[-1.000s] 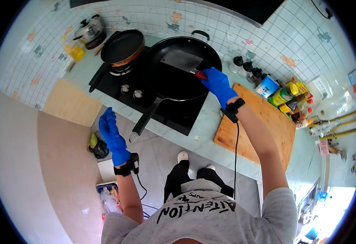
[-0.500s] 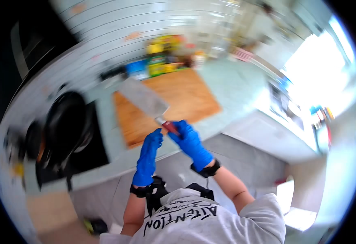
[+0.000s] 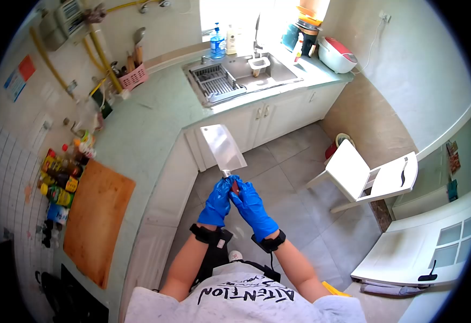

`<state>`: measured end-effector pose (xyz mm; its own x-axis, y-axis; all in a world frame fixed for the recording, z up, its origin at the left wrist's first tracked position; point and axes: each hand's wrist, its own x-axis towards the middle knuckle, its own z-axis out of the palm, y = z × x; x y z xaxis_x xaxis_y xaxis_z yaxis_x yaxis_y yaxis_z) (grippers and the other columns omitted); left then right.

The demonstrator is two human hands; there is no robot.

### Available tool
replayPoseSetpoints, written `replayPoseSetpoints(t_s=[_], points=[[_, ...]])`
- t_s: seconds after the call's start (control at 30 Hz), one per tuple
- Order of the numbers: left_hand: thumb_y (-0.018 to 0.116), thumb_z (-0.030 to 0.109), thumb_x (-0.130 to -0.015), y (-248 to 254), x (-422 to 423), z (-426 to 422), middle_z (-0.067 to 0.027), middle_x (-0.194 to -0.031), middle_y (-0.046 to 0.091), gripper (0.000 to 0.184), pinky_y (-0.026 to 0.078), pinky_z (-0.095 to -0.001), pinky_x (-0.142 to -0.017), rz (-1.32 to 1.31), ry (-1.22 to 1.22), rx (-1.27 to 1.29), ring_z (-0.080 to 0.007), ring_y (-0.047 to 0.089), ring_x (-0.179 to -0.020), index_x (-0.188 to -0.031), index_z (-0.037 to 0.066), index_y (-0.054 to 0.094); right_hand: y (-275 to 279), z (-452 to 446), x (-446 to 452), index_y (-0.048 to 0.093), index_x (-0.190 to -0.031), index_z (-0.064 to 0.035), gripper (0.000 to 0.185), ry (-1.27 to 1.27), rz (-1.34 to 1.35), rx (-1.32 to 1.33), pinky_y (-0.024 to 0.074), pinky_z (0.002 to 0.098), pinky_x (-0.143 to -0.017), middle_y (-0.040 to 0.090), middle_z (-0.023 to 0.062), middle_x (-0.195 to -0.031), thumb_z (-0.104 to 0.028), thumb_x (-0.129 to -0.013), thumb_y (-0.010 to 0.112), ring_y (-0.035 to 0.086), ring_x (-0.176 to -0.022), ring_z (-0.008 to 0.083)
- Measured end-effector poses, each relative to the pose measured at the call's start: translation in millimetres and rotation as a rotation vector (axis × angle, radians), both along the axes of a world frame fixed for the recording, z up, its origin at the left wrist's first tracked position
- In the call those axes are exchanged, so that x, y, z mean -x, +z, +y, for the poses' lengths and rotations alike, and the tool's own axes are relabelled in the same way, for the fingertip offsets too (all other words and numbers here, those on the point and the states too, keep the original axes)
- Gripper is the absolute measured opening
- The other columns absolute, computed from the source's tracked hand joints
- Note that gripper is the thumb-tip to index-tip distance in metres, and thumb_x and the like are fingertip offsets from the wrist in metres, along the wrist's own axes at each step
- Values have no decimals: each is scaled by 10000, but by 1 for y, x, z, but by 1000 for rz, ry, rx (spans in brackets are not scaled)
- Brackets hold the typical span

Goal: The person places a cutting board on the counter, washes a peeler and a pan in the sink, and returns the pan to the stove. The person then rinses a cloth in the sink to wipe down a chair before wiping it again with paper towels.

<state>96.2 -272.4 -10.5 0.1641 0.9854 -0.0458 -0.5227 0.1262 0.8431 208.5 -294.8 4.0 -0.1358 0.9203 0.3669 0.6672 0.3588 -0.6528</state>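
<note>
A cleaver (image 3: 224,149) with a broad shiny blade and a red-brown handle is held out in front of me, blade pointing away, above the tiled floor. My right hand (image 3: 252,210), in a blue glove, is wrapped round the handle. My left hand (image 3: 217,203), gloved in blue too, closes on the handle close to the blade, its fingers meeting those of the right. Much of the handle is hidden by the gloves. To the left, a wooden cutting board (image 3: 98,215) lies on the green counter (image 3: 152,116).
A sink (image 3: 284,70) with a drying rack (image 3: 216,82) is set in the counter ahead. Bottles of seasoning (image 3: 58,195) line the wall behind the board. A rice cooker (image 3: 336,55) stands far right. A white chair (image 3: 348,171) stands on the floor at right.
My view has swung right, from the stove and board towards the sink. The cleaver has gone from over the board to over the floor, and my left hand has closed on its handle.
</note>
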Motion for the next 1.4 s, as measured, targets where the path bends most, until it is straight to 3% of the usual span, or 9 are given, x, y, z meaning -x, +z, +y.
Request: replayPoseSetpoints(t_s=[0.1, 0.33, 0.47, 0.63, 0.77, 0.97, 1.13, 1.27, 1.4], points=[[478, 283, -844, -11, -24, 73, -71, -903, 559, 284, 433, -274, -773, -172, -129, 131, -155, 536, -844, -985, 40, 525, 8, 55, -47, 446, -1138, -49, 410, 104, 303, 311, 446, 324, -683, 541, 143, -893, -246, -791, 542, 561, -757, 228], [532, 268, -812, -16, -79, 264, -117, -917, 554, 318, 433, -444, -818, -340, -250, 204, -275, 533, -900, -993, 8, 508, -7, 240, -198, 469, -1119, -14, 331, -68, 681, 374, 457, 251, -649, 561, 75, -982, -193, -842, 495, 540, -766, 115], [529, 253, -816, -12, -112, 367, -125, -925, 534, 309, 441, -468, -812, -449, -152, 294, -286, 530, -875, -999, 7, 490, 23, 349, -250, 447, -1128, -12, 342, -52, 547, 442, 463, 252, -668, 519, 53, -1076, -204, -848, 487, 534, -770, 112], [541, 227, -812, -9, -143, 471, -130, -925, 491, 307, 460, -464, -792, -400, 74, 408, -275, 526, -845, -993, -4, 451, 19, 511, -299, 468, -1106, -9, 359, 122, 724, 596, 486, 284, -683, 533, 120, -899, -223, -821, 510, 565, -742, 187], [507, 281, -829, -38, -163, 548, -136, -952, 500, 355, 480, -393, -750, -439, 152, 493, -268, 541, -800, -1029, -4, 436, 27, 669, -294, 528, -915, -41, 337, 104, 725, 518, 454, 259, -595, 506, 38, -712, -353, -789, 551, 547, -629, 134], [556, 212, -797, -50, -180, 626, -134, -1000, 510, 351, 457, -454, -785, -650, 351, 659, -281, 531, -868, -1076, 38, 431, -13, 902, -226, 475, -970, 27, 570, 82, -125, 614, 453, 268, -607, 550, 140, -880, -445, -687, 626, 533, -696, 178], [580, 187, -775, -72, -174, 674, -121, -914, 545, 291, 473, -421, -747, -828, 525, 858, -270, 541, -806, -1001, 38, 474, -47, 967, -195, 469, -1027, 75, 641, 133, -115, 334, 415, 372, -736, 569, 230, -924, -435, -668, 615, 544, -873, 329], [589, 205, -772, -74, -183, 685, -107, -851, 550, 281, 500, -344, -657, -687, 560, 748, -242, 550, -723, -957, 14, 497, -79, 987, -193, 547, -795, -42, 294, 112, -231, 27, 396, 439, -568, 558, 195, -726, -285, -818, 384, 536, -686, 360], [607, 231, -760, -73, -188, 691, -95, -811, 547, 292, 502, -333, -627, -646, 501, 679, -218, 544, -673, -929, 14, 510, -100, 987, -213, 529, -884, -31, 234, 225, -116, -19, 362, 394, -516, 513, 177, -663, -214, -854, 388, 480, -576, 318]])
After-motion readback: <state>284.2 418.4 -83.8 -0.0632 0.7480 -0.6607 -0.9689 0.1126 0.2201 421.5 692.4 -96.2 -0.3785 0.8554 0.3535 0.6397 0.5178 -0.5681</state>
